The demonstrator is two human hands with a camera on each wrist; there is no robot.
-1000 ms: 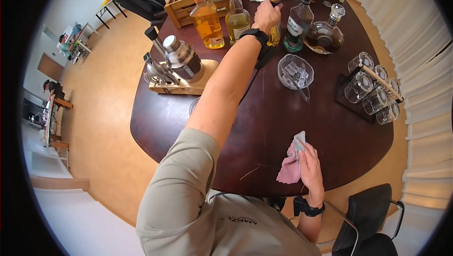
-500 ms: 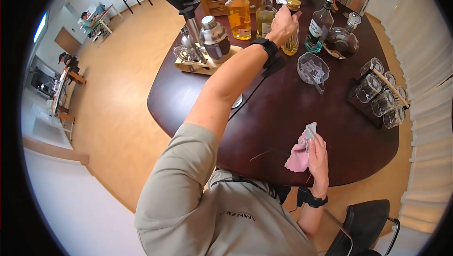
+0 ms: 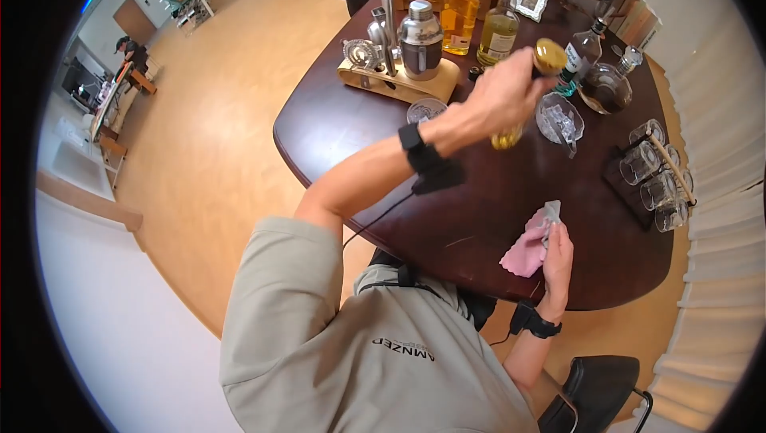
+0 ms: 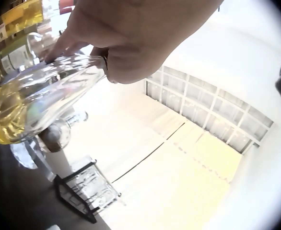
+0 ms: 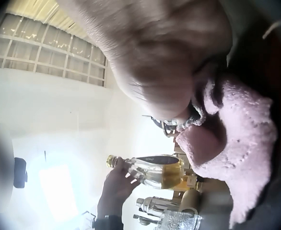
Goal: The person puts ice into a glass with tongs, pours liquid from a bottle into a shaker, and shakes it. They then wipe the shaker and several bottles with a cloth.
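My left hand (image 3: 504,100) grips a clear glass bottle (image 4: 49,98) by its neck, just under the gold cap (image 3: 550,57). Yellow liquid fills the lower part of this bottle, and a dark label shows on its side in the right wrist view. It is held up over the table between the ice bowl and the cocktail shaker. Low on the table's near right side, my right hand (image 3: 559,257) holds a pink and grey cloth (image 3: 525,253), its folds bunched at the fingers in the right wrist view.
The glass ice bowl (image 3: 550,126) with tongs stands beyond the left hand. A cocktail shaker (image 3: 420,41) and bar tools sit on a wooden stand (image 3: 443,86). Several bottles line the back, including an orange one (image 3: 459,14). A glass rack (image 3: 638,202) stands right.
The left hand has brought the gold-capped bottle from the back row toward the person. The right hand stays with the cloth near the table's edge. The head view has shifted.
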